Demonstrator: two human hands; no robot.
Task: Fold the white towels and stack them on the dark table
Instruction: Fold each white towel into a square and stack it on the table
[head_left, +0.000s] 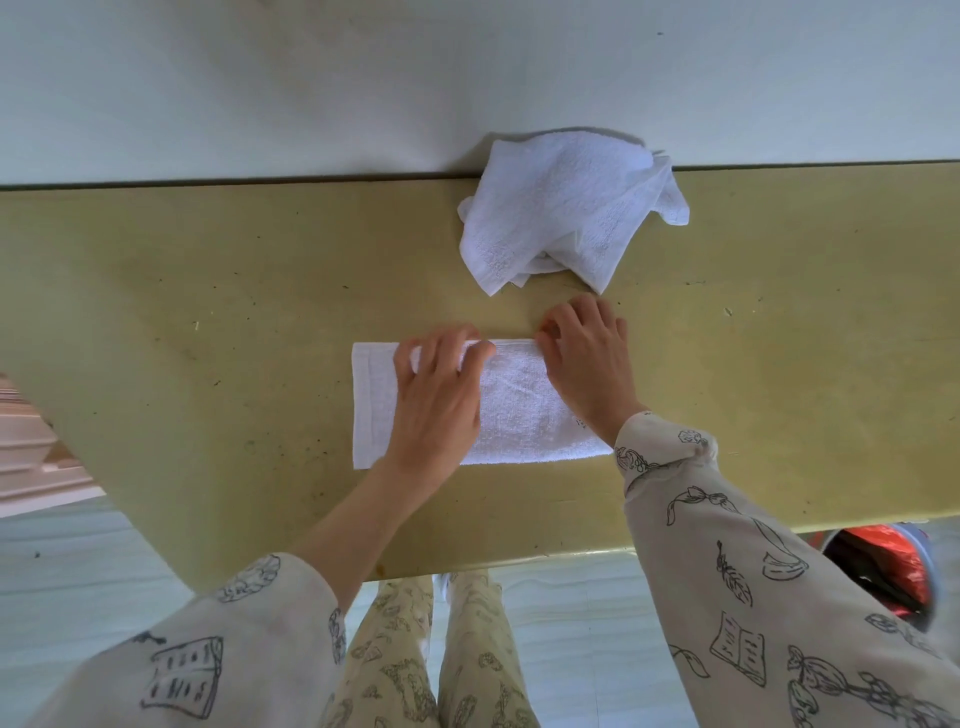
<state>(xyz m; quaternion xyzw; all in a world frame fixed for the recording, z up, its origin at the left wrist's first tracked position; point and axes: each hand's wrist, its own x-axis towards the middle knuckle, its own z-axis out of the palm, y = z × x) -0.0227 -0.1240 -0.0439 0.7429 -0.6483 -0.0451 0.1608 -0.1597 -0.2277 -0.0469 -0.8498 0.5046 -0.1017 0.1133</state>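
A white towel (511, 415), folded into a long flat strip, lies on the olive-yellow table (208, 291) in front of me. My left hand (439, 395) rests flat on its left half, fingers spread towards the far edge. At the towel's right end my right hand (587, 358) lies with fingers bent at the far right corner; whether they pinch the cloth is hidden. A second white towel (566, 213) sits crumpled at the table's far edge, just beyond my right hand.
A pale wall (311, 78) runs directly behind the table's far edge. Under the table's near right corner stands a bin with a red bag (883, 566). Pale tiled floor (78, 561) shows to the left, with pinkish steps (26, 447) beyond it.
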